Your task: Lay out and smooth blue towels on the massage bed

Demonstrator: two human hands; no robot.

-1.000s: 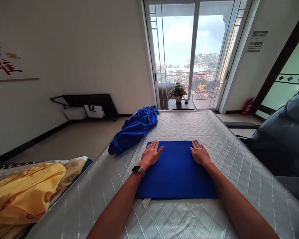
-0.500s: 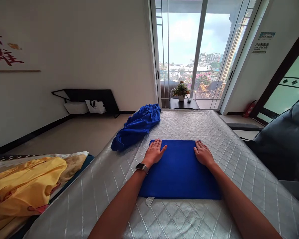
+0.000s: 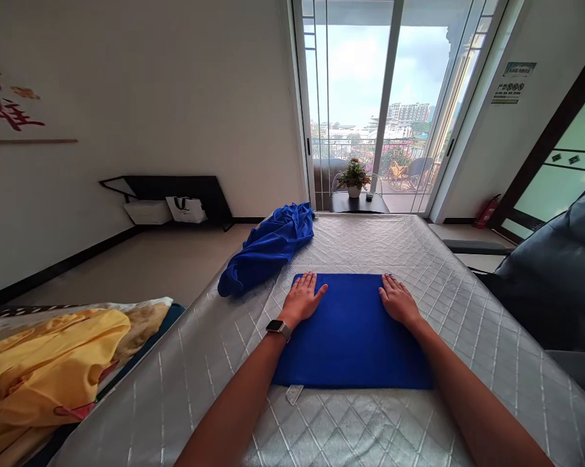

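Observation:
A flat, folded blue cloth [image 3: 353, 337] lies in front of me on a silver quilted mattress [image 3: 365, 428]. My left hand [image 3: 303, 298] rests palm down on its far left corner, fingers stretched out. On that wrist is a watch [image 3: 278, 328]. Flat on the far right corner lies my right hand [image 3: 398, 298], its fingers also straight. Neither hand grips anything. A small pale label [image 3: 294, 394] pokes out from under the cloth's near edge. Beyond my left hand sits a crumpled blue cloth [image 3: 270, 250] along the mattress's left edge.
Yellow bedding [image 3: 54, 363] is heaped at the lower left. A black rack [image 3: 176, 194] with a white bag [image 3: 186, 209] stands by the left wall. Past the mattress, a potted plant [image 3: 355, 176] sits before a sliding glass door [image 3: 351, 84]. Dark bulky upholstery [image 3: 560, 259] borders the right side.

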